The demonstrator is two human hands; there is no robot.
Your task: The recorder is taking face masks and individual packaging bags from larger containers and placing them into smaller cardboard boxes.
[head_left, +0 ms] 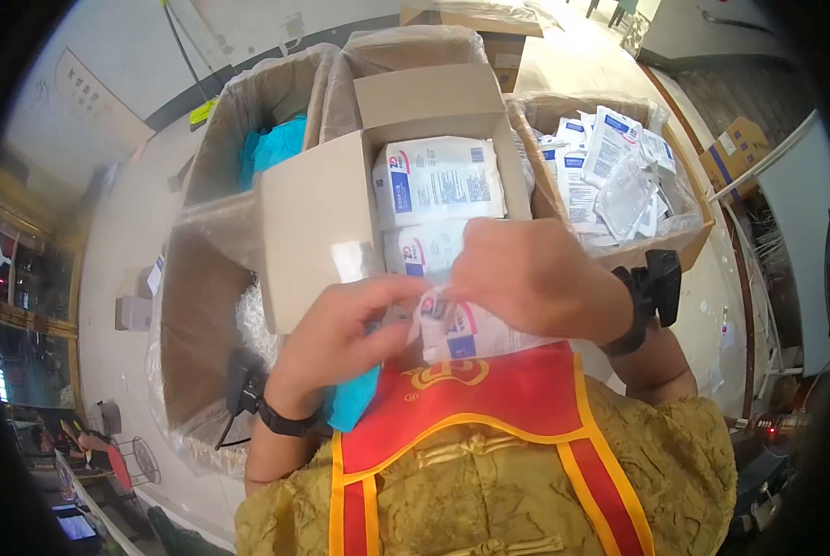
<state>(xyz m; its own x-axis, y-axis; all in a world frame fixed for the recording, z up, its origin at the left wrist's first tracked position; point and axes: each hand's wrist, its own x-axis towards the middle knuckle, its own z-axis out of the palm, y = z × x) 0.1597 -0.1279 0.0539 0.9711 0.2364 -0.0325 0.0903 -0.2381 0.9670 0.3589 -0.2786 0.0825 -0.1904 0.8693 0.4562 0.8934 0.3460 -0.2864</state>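
Note:
My left hand (341, 338) and my right hand (535, 278) both pinch a small white flat packet (466, 334) with blue and red print, held close to my chest. Directly behind the hands stands an open cardboard box (317, 222) filled with larger white packs (438, 181) of the same kind. A black band sits on each wrist. My red and gold garment fills the bottom of the view.
A cardboard box (688, 246) at the right holds several loose small white packets (609, 167). A plastic-lined box (248, 111) at the back left holds something teal (276, 148). Another lined box (197, 343) stands at the left. More cartons stand further back.

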